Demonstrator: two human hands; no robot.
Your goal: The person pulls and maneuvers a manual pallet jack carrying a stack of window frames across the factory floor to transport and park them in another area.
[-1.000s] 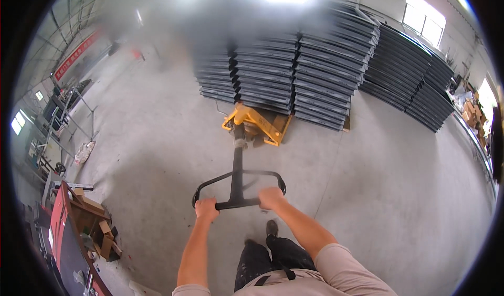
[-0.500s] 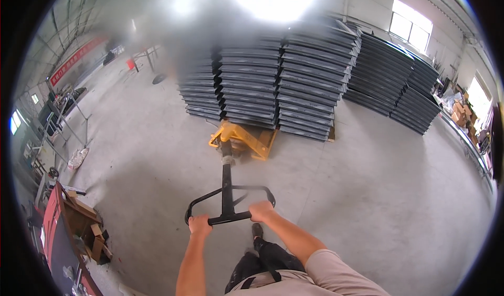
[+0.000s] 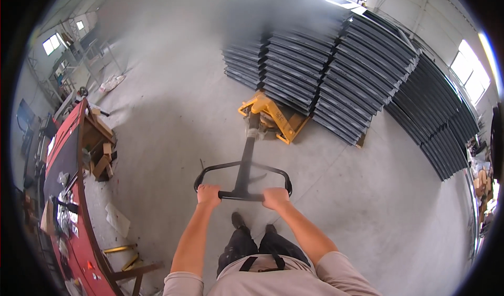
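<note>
A yellow pallet jack [image 3: 273,116] stands on the concrete floor with its forks under tall stacks of dark flat panels [image 3: 325,67]. Its black loop handle [image 3: 242,178] reaches back toward me. My left hand [image 3: 208,194] grips the left end of the handle's cross bar. My right hand [image 3: 276,197] grips the right end. Both arms are stretched forward, and my dark shoes show just behind the handle.
A red workbench [image 3: 68,191] cluttered with tools and wood scraps runs along the left. More dark panel stacks [image 3: 441,123] line the right wall under windows. Metal racks [image 3: 79,70] stand far left. Yellow strips [image 3: 119,249] lie on the floor near the bench.
The view has swung to the left: the panel stacks and pallet jack now sit further right and the red workbench is closer. Both hands have stayed on the handle.
</note>
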